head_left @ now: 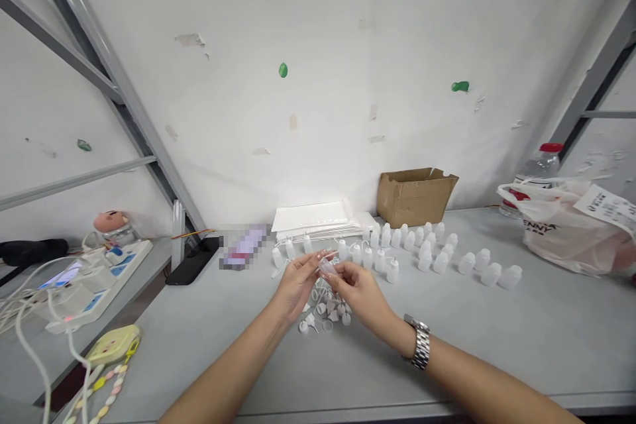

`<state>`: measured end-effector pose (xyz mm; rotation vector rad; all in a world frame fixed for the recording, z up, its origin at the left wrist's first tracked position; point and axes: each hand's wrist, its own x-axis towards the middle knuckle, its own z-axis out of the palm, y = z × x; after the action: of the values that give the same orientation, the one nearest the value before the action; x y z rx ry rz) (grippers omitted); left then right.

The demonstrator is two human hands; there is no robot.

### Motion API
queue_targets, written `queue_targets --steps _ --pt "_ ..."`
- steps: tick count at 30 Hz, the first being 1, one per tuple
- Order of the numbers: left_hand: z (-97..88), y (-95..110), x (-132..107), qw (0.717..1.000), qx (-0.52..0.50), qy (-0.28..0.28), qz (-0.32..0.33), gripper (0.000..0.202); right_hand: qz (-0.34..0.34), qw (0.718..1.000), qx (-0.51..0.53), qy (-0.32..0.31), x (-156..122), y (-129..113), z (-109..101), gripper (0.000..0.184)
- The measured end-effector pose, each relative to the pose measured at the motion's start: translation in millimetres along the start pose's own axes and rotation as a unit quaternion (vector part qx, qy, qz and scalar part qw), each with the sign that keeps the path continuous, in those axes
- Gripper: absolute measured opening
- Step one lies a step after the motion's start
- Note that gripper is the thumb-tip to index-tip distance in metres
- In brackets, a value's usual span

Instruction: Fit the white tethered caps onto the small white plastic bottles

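So, roughly partway along, I'd say. The bottle [328, 267] being worked on is up in the fingers, just above the table [497, 344], over a pile of caps [328, 308]. The left hand [301, 277] pinches it on one side, and the right hand [358, 285] pinches it from the other, thumb and fingers pressed in. Can't really tell which part each has, it's small and mostly covered.

Behind the hands there's a handful of capped bottles [368, 257], with thin loops on them. Off to the right are the bare bottles [491, 274], and there are clearly more of those, so my guess is that less than half is done. Plenty of caps left in the pile too.

Table's grey and kinda busy: cardboard box [408, 204] and a white stack [313, 218] at the back, black phone [191, 266] to the left, plastic bag [556, 238] and a red-topped water bottle [544, 162] far right. Power strip [99, 286] and a mess of cables on the far left. White wall [322, 93] with tape scraps and green bits, grey metal frame [134, 112] either side.
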<state>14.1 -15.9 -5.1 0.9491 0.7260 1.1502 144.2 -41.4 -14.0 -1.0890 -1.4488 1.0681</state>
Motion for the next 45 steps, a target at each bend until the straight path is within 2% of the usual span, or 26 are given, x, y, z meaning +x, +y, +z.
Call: queue_targets --steps 3,6,8,10,12,15,17,19,22,24,26,31,35,42,45 --pt "0.2 -1 -1 1.0 0.005 -0.021 -0.006 0.028 0.023 0.999 0.034 -0.014 3 -4 -3 0.036" --pt "-0.4 1 -1 0.999 0.011 -0.046 0.002 0.031 0.037 0.993 0.09 -0.072 7 -8 -8 0.037" --pt "-0.6 4 -1 0.999 0.012 -0.042 0.017 0.03 0.029 0.99 0.099 -0.099 8 -10 -11 0.037" --pt "-0.2 5 -1 0.999 0.01 -0.017 0.028 0.028 0.008 0.995 0.066 -0.075 7 -9 -11 0.033" --pt "0.8 4 -1 1.0 0.007 0.006 0.027 0.027 -0.025 1.0 0.009 -0.017 4 -7 -8 0.029" --pt "2.8 1 -2 1.0 0.001 0.001 0.01 0.033 -0.049 0.998 -0.029 0.027 1 -4 -4 0.026" --pt "4.4 -1 -3 1.0 -0.002 -0.013 0.002 0.037 -0.019 1.0 0.018 0.008 1 -4 -4 0.026" --pt "6.0 -1 -5 1.0 0.002 -0.023 0.004 0.039 0.028 0.993 0.109 -0.035 3 -6 -6 0.028" --pt "7.8 2 -7 0.999 0.013 -0.032 0.01 0.039 0.08 0.959 0.24 -0.129 6 -8 -10 0.029" --pt "7.9 5 -6 0.999 0.026 -0.042 0.004 0.038 0.094 0.937 0.289 -0.175 7 -7 -11 0.029" --pt "6.8 7 -5 0.999 0.04 -0.034 0.002 0.035 0.093 0.933 0.298 -0.177 8 -4 -9 0.03" --pt "1.2 5 -1 0.999 0.02 0.04 0.022 0.025 0.106 0.955 0.258 -0.103 9 -1 -5 0.033" --pt "0.4 -2 -1 0.999 -0.036 0.013 -0.013 0.024 0.108 0.95 0.271 -0.112 8 -3 -7 0.031" --pt "3.0 1 -3 0.998 0.037 -0.044 0.012 0.033 0.128 0.915 0.335 -0.187 7 -5 -17 0.018" --pt "4.4 2 -3 0.998 0.053 -0.038 0.022 0.032 0.128 0.925 0.306 -0.184 9 -9 -19 0.021"
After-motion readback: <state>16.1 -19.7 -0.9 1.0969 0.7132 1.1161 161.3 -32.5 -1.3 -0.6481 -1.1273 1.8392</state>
